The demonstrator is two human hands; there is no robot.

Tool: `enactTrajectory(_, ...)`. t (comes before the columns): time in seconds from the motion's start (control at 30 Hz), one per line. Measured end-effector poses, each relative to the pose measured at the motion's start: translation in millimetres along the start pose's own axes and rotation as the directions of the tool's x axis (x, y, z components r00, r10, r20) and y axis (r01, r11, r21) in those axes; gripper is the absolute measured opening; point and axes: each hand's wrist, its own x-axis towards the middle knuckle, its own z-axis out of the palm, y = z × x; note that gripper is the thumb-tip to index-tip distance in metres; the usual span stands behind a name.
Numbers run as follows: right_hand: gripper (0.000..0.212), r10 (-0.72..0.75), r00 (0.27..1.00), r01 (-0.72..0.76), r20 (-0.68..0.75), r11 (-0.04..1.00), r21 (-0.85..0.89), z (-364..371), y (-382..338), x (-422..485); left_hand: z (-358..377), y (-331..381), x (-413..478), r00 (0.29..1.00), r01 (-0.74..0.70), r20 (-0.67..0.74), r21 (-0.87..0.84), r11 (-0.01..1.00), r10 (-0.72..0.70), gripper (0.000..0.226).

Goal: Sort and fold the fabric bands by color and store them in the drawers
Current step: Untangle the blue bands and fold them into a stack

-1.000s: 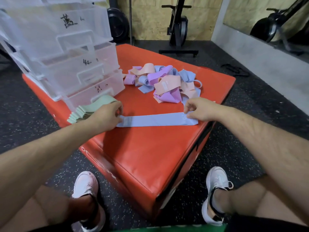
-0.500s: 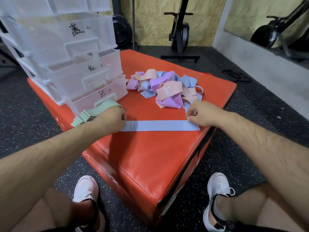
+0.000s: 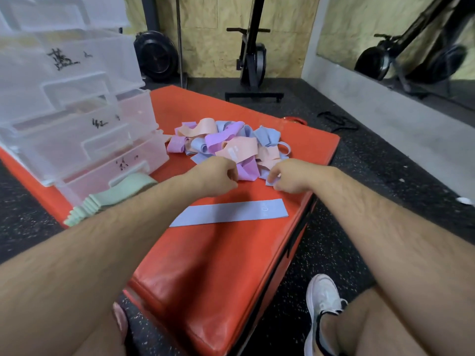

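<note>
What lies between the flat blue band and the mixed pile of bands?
Head view: the left hand and the right hand, plus a bare strip of red mat; nothing else.

Handwritten in black marker on the front of the upper translucent plastic drawer (image 3: pixel 77 55): one Chinese character, seemingly 蓝, with a short stroke to its right. On the front of the middle translucent plastic drawer (image 3: pixel 77 129), above its handle: a smaller black handwritten character, perhaps 红, not sharp enough to be sure, again with a small mark beside it. On the front of the lowest translucent plastic drawer (image 3: pixel 102 173): a third black handwritten character, too blurred to read. Near the right end of the flat light-blue fabric band (image 3: pixel 228 213) on the worktop: a tiny pale printed mark resembling "0", otherwise illegible. On the peach fabric band (image 3: pixel 239 150) atop the pile: a small white printed label, unreadable.
</note>
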Motion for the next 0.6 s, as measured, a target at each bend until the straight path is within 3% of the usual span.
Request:
enactTrajectory(0.13, 0.011, 0.003, 0.979, 0.043, -0.202, 0.974, 0.222, -8.0, 6.7, 4.6, 3.3, 7.8, 12.3, 1.0, 0.012, -0.004, -0.084, 0.996, -0.012, 0.019)
enactTrajectory(0.27, 0.02, -0.01, 0.925, 0.141, -0.381, 0.938, 0.317, -20.1, 6.7, 11.6, -6.6, 10.1, 18.3, 0.997, 0.04, -0.053, -0.227, 0.973, -0.053, 0.022)
enactTrajectory(0.43, 0.02, -0.018, 0.774, 0.31, -0.633, 0.882, 0.354, -52.1, 2.8, 11.7, -19.0, 14.4, 23.7, 0.982, 0.034, -0.152, -0.432, 0.901, -0.109, 0.016)
enactTrajectory(0.6, 0.02, 0.023, 0.693, 0.453, -0.72, 0.763, 0.461, -74.3, -10.9, 11.7, -33.6, 24.5, 31.2, 0.954, -0.052, -0.273, -0.554, 0.831, -0.122, 0.017)
